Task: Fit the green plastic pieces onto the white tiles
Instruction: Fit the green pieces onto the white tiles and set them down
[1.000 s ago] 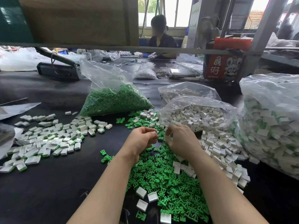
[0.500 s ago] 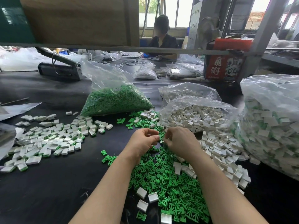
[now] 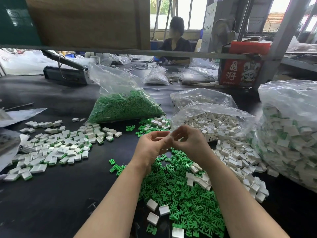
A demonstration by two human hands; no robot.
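Head view shows loose green pieces (image 3: 180,191) and bare white tiles (image 3: 240,162) still heaped on the bench (image 3: 51,203), both hands, left hand (image 3: 151,148) and right hand (image 3: 190,143), pinched together on what seems one small tile, a finished pile (image 3: 51,146) spread left, and full bags (image 3: 127,107) beyond.

Daylight is admitted through the windows (image 3: 173,12) at the back, where the panes are blown out to near white. The black tabletop (image 3: 51,194) is lit evenly — only soft, faint shadows are cast. Glare is seen on the clear plastic bags (image 3: 289,100). Straight lines are bent toward the edges by the wide lens, and the fingertips (image 3: 169,136) are blurred — the foreground piles are rendered sharply.
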